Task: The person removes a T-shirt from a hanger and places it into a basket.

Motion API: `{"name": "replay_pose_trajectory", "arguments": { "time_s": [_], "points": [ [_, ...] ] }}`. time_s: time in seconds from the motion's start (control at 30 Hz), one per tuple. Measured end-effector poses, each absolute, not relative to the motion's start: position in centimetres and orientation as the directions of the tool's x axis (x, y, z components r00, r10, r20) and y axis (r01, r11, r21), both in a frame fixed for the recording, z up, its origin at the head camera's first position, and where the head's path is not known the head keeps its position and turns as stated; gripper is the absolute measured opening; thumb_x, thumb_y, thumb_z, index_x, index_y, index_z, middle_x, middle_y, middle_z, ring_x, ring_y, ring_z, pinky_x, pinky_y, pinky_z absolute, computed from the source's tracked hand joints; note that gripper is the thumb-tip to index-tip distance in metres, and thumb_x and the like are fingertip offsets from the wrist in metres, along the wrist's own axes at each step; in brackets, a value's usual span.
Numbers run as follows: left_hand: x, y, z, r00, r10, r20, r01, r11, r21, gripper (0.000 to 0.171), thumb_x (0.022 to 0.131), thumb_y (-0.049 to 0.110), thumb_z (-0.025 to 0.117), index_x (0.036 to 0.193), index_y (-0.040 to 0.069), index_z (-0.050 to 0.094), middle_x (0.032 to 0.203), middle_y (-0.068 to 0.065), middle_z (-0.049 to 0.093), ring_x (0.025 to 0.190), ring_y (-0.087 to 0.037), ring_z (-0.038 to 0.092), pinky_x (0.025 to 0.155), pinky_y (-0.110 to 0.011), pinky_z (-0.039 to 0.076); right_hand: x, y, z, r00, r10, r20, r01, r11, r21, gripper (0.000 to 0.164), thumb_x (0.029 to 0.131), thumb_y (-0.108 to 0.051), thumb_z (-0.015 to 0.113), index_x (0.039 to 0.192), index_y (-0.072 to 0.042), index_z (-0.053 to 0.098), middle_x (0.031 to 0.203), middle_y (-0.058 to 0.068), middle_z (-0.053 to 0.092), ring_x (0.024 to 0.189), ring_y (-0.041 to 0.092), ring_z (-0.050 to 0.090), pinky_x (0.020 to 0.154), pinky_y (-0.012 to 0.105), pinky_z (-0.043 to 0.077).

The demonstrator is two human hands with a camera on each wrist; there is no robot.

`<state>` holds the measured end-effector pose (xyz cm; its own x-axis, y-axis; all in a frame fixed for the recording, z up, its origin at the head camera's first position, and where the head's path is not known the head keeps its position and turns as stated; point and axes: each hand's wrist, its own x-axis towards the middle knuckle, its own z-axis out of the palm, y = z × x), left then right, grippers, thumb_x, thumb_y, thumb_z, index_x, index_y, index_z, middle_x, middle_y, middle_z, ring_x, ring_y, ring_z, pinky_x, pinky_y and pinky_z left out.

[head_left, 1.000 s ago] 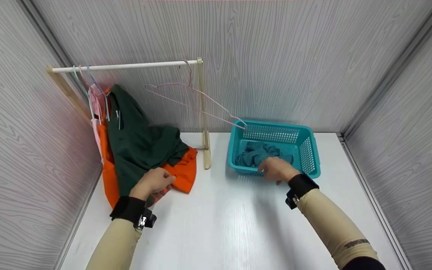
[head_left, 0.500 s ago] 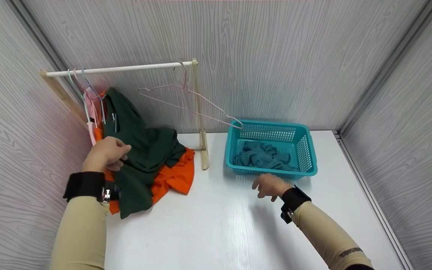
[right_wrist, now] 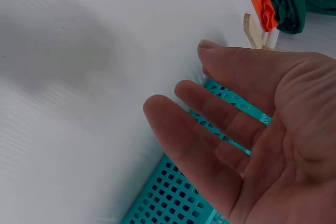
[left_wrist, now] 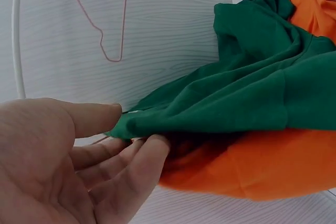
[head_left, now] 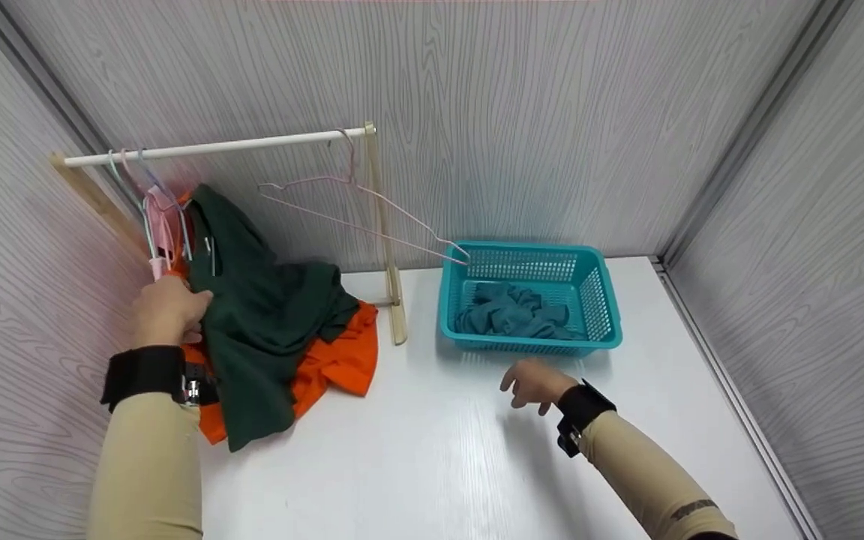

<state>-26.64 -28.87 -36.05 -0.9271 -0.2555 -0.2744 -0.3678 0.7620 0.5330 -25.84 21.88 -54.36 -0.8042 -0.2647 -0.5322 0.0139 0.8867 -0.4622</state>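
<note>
At the left, a dark green garment [head_left: 252, 315] hangs from the rack over an orange garment [head_left: 346, 349]. My left hand [head_left: 168, 307] is at the green garment's left edge, with loosely bent fingers. In the left wrist view, the thumb [left_wrist: 100, 119] and fingers stand apart, and the narrow upper end of the green cloth [left_wrist: 231, 98] shows in the gap. My right hand [head_left: 535, 384] hovers in front of a teal plastic basket [head_left: 604, 341], fingers relaxed and holding nothing. Inside the basket lies a crumpled blue-green cloth [head_left: 514, 311].
A white rod [head_left: 252, 144] on wooden posts forms the rack. Several hangers bunch at its left end, with pink cloth [head_left: 162, 217] below. One bare pink hanger [head_left: 357, 225] hangs near the right post, its tip over the basket's rim. Grey wood-grain walls surround the white table.
My left hand has moved from the garments' lower part, up and left along the green one's edge. My right hand has drawn back from the basket's front rim toward me.
</note>
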Motion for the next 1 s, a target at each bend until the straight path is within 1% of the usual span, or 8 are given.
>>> {"name": "replay_pose_trajectory", "arguments": {
  "time_s": [0.07,0.13,0.27,0.37,0.53,0.6,0.77,1.0],
  "points": [
    [-26.9,-28.7,-36.5,-0.927,-0.246,-0.282,-0.364,0.769,0.526,0.047,0.103,0.034,0.040,0.117,-0.010,0.046,0.087,-0.019,0.050,0.061,-0.021,0.060,0.057,-0.028,0.054,-25.6,22.0,-54.5,-0.802,-0.270,-0.533,0.012,0.885,-0.466,0.038,0.081,-0.004,0.072,0.119,-0.010,0.069,0.109,0.012,0.066,0.091,0.020,0.063,0.057,0.041,0.059],
    [-27.0,-28.6,-36.9,-0.930,-0.238,-0.279,-0.357,0.756,0.549,0.052,0.104,0.036,0.037,0.125,-0.012,0.042,0.095,-0.023,0.049,0.063,-0.021,0.061,0.060,-0.030,0.056,-25.4,21.9,-54.6,-0.801,-0.273,-0.533,0.014,0.881,-0.473,0.037,0.082,-0.005,0.072,0.119,-0.010,0.069,0.107,0.011,0.066,0.090,0.019,0.063,0.057,0.040,0.059],
    [-27.3,-28.5,-37.7,-0.943,-0.217,-0.253,-0.332,0.690,0.643,0.061,0.105,0.037,0.033,0.145,-0.009,0.028,0.123,-0.034,0.044,0.066,-0.019,0.065,0.068,-0.032,0.059,-25.1,21.9,-54.8,-0.800,-0.273,-0.535,0.028,0.873,-0.487,0.034,0.083,-0.005,0.071,0.117,-0.011,0.069,0.106,0.010,0.067,0.090,0.018,0.062,0.056,0.038,0.059],
    [-27.4,-28.2,-38.1,-0.944,-0.227,-0.239,-0.329,0.646,0.689,0.064,0.105,0.036,0.035,0.150,-0.007,0.019,0.136,-0.035,0.037,0.067,-0.015,0.065,0.068,-0.027,0.058,-24.9,21.9,-55.0,-0.799,-0.258,-0.544,0.052,0.870,-0.490,0.033,0.084,-0.006,0.072,0.115,-0.012,0.070,0.108,0.010,0.068,0.092,0.019,0.063,0.056,0.038,0.059],
    [-27.8,-27.2,-38.3,-0.937,-0.248,-0.245,-0.347,0.591,0.728,0.063,0.104,0.033,0.038,0.152,-0.003,0.018,0.137,-0.029,0.040,0.070,-0.014,0.064,0.070,-0.021,0.055,-24.8,22.0,-55.4,-0.795,-0.241,-0.556,0.080,0.868,-0.490,0.032,0.084,-0.007,0.071,0.116,-0.011,0.070,0.110,0.011,0.068,0.096,0.021,0.063,0.056,0.038,0.059],
    [-27.9,-27.0,-38.3,-0.935,-0.243,-0.260,-0.354,0.565,0.745,0.064,0.104,0.032,0.039,0.153,-0.003,0.016,0.142,-0.030,0.036,0.072,-0.014,0.066,0.073,-0.022,0.056,-24.8,21.9,-55.6,-0.791,-0.247,-0.560,0.078,0.866,-0.493,0.034,0.085,-0.008,0.071,0.118,-0.010,0.069,0.110,0.011,0.068,0.097,0.022,0.064,0.056,0.038,0.059],
    [-27.9,-27.0,-38.4,-0.936,-0.240,-0.258,-0.350,0.558,0.752,0.063,0.105,0.032,0.037,0.153,-0.003,0.015,0.152,-0.032,0.027,0.072,-0.013,0.066,0.075,-0.024,0.056,-24.7,21.8,-56.0,-0.777,-0.242,-0.581,0.098,0.865,-0.493,0.036,0.087,-0.010,0.070,0.122,-0.008,0.067,0.110,0.011,0.068,0.098,0.021,0.064,0.057,0.038,0.059],
    [-27.9,-26.6,-36.9,-0.947,-0.232,-0.221,-0.319,0.612,0.723,0.059,0.106,0.029,0.036,0.153,-0.002,0.019,0.152,-0.032,0.028,0.077,-0.014,0.061,0.068,-0.020,0.055,-24.3,21.9,-56.1,-0.775,-0.230,-0.588,0.133,0.851,-0.508,0.036,0.087,-0.010,0.070,0.123,-0.007,0.066,0.109,0.012,0.068,0.096,0.021,0.063,0.059,0.039,0.059]
  ]
}}
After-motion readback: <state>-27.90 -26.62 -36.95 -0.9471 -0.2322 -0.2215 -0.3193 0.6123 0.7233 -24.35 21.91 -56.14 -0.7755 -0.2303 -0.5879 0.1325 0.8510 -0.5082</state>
